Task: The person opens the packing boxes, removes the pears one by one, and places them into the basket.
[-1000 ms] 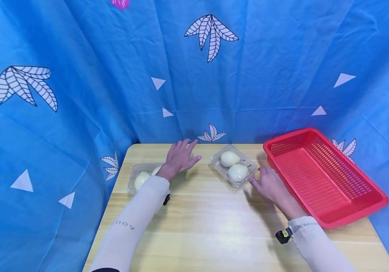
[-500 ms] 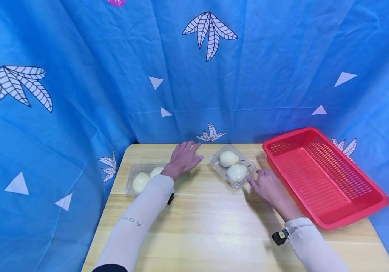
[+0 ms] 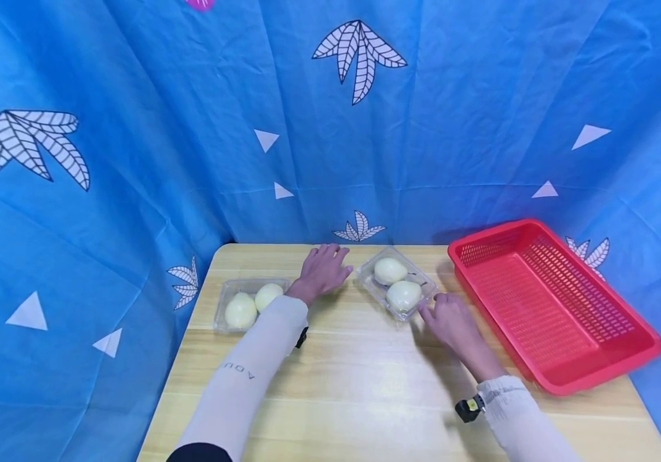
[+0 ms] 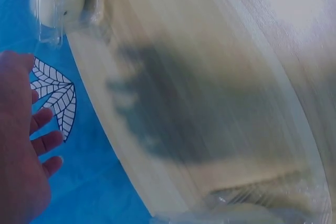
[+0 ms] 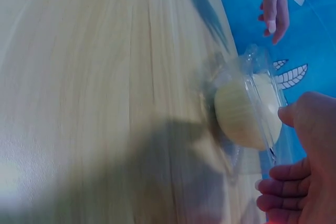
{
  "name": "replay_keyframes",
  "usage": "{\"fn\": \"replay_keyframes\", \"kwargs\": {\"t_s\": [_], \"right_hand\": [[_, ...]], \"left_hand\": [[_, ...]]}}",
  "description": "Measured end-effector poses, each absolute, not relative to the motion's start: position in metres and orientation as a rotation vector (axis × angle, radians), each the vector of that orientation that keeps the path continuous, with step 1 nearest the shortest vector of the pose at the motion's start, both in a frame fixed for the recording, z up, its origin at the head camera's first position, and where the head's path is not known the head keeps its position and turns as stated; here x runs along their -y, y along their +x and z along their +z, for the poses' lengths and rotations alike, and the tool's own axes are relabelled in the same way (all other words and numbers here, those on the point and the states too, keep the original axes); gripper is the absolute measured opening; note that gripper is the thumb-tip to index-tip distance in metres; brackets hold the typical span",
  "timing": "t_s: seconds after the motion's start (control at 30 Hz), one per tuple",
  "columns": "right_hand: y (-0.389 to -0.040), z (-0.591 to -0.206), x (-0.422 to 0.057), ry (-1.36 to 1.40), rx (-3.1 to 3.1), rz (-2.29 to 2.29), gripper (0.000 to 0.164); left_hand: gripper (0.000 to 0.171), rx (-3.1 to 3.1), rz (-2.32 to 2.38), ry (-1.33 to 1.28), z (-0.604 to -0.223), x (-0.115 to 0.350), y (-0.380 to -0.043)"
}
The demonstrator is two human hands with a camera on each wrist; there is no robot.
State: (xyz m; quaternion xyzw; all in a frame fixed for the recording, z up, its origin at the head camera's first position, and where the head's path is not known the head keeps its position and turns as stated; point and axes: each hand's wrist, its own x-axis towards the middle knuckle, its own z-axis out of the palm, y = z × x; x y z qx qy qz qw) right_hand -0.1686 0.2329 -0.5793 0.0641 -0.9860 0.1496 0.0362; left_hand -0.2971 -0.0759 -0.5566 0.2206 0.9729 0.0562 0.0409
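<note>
Two pale pears (image 3: 390, 271) with dark stems lie in a clear plastic box (image 3: 372, 282) near the table's back edge. My left hand (image 3: 325, 268) hovers just left of this box, apart from it, fingers loosely spread. At the box's right corner is my right hand (image 3: 452, 324), holding nothing firmly; in the right wrist view its thumb (image 5: 291, 114) is by the lid edge and its fingers are bent, and whether they touch is unclear. A second clear box (image 3: 223, 305) with two pears (image 3: 240, 310) sits on the left, partly behind my left forearm.
A red perforated plastic basket (image 3: 538, 314) stands at the right, close to my right forearm. Behind the wooden table (image 3: 365, 398) and along its sides hangs a blue curtain (image 3: 457, 128) printed with leaves.
My left hand has moved right, closer to the middle box. My right hand has shifted slightly left and toward me at the box's corner. Both boxes and the basket have stayed put.
</note>
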Motion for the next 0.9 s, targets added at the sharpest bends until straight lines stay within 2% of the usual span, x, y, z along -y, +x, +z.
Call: {"fn": "replay_keyframes", "kwargs": {"t_s": [0.17,0.5,0.77,0.9], "right_hand": [[-0.166,-0.578,-0.227,0.179,3.045,0.469,0.053],[-0.164,-0.576,-0.218,0.138,3.146,0.458,0.069],[-0.162,-0.580,-0.213,0.096,3.107,0.543,0.061],[-0.161,-0.581,-0.211,0.077,3.133,0.544,0.069]], "left_hand": [[0.052,-2.948,0.142,0.663,-0.562,0.071,-0.299],[0.048,-2.911,0.110,0.746,-0.569,0.060,-0.302],[0.047,-2.861,0.086,0.766,-0.570,0.049,-0.304],[0.047,-2.836,0.031,0.797,-0.571,0.045,-0.305]]}}
